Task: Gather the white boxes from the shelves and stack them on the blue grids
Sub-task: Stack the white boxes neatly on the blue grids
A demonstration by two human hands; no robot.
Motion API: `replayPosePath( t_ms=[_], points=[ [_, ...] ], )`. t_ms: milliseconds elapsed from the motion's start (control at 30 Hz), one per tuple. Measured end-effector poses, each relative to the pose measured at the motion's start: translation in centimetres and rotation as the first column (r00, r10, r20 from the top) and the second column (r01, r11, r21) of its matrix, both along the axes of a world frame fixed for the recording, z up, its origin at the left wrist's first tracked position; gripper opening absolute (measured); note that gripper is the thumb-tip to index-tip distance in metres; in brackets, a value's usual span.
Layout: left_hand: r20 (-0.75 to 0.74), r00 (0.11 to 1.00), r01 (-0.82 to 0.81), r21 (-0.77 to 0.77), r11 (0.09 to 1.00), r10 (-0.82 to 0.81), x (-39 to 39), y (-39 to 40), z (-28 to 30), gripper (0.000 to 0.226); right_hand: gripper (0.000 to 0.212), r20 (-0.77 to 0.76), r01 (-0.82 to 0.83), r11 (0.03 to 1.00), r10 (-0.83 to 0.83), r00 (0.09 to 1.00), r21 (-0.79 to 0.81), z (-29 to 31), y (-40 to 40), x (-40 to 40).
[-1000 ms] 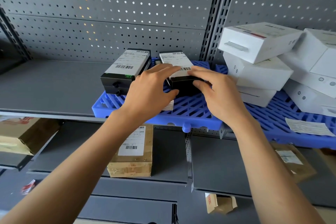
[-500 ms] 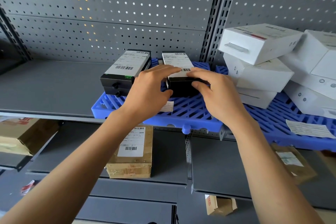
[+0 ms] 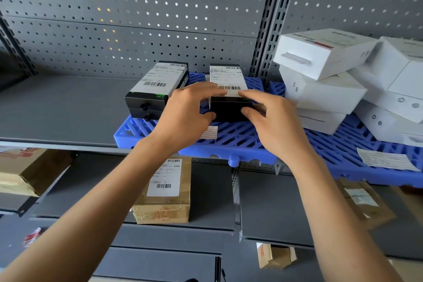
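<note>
A blue grid [image 3: 229, 139] lies on the grey upper shelf. On it sits a black box with a white label [image 3: 229, 96]. My left hand [image 3: 185, 119] grips its left front corner and my right hand [image 3: 272, 121] grips its right front corner. Left of it a second black labelled stack [image 3: 158, 89] rests on the same grid. To the right, several white boxes [image 3: 325, 71] are piled unevenly on a second blue grid [image 3: 338, 151].
A loose paper label [image 3: 386, 160] lies on the right grid. The grey shelf [image 3: 59, 110] stretches left of the grids. Below, brown cardboard parcels [image 3: 164, 192] sit on lower shelves. A perforated back panel [image 3: 137, 18] and a slotted upright [image 3: 267, 30] stand behind.
Both hands and the black box between them have shifted slightly back on the grid. The other boxes have not moved.
</note>
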State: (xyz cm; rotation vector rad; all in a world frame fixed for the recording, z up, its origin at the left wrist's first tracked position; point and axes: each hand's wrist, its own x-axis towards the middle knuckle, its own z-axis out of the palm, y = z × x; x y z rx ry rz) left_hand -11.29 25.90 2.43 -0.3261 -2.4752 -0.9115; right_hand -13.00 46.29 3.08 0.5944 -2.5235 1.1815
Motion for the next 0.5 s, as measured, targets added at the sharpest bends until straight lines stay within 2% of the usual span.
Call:
replayPosePath(
  t_ms=[200,500],
  points=[
    [-0.011,1.000,-0.002,0.007,1.000,0.002,0.01,0.13,-0.26,0.054,0.036,-0.008,0.010,1.000,-0.010,1.000,-0.019,-0.41,0.11,-0.20],
    [-0.019,1.000,-0.005,0.069,0.998,0.006,0.33,0.00,-0.06,0.050,0.041,-0.062,0.033,0.999,-0.030,0.998,0.040,-0.67,-0.81,0.61]
  ],
)
